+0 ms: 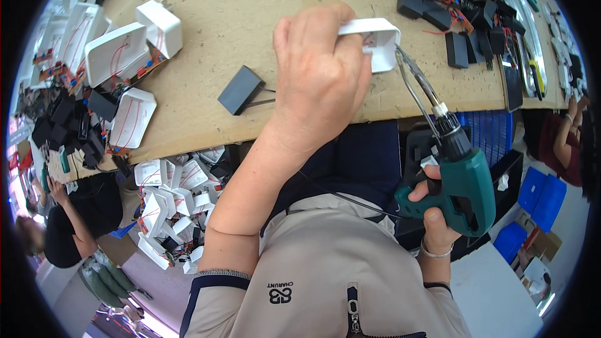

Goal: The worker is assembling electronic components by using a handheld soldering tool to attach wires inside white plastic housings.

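My left hand (325, 66) is closed around a white plastic housing (386, 44), a small open box with a bit of red wire inside. My right hand (433, 206) grips a green soldering gun (471, 191) by its handle, fingers at the trigger. Its metal tip and the thin solder feed tube beside it point up at the housing's right rim; whether they touch it I cannot tell. A black rectangular block (241, 90) lies left of my left wrist, with two dark leads running under the wrist.
White housings with red wires (117, 55) and black blocks heap at the table's left. More black blocks (457, 49) lie at the right, near a yellow-handled tool (536, 78). A pile of white housings (178, 206) sits below the table edge. Other people (81, 225) work at both sides.
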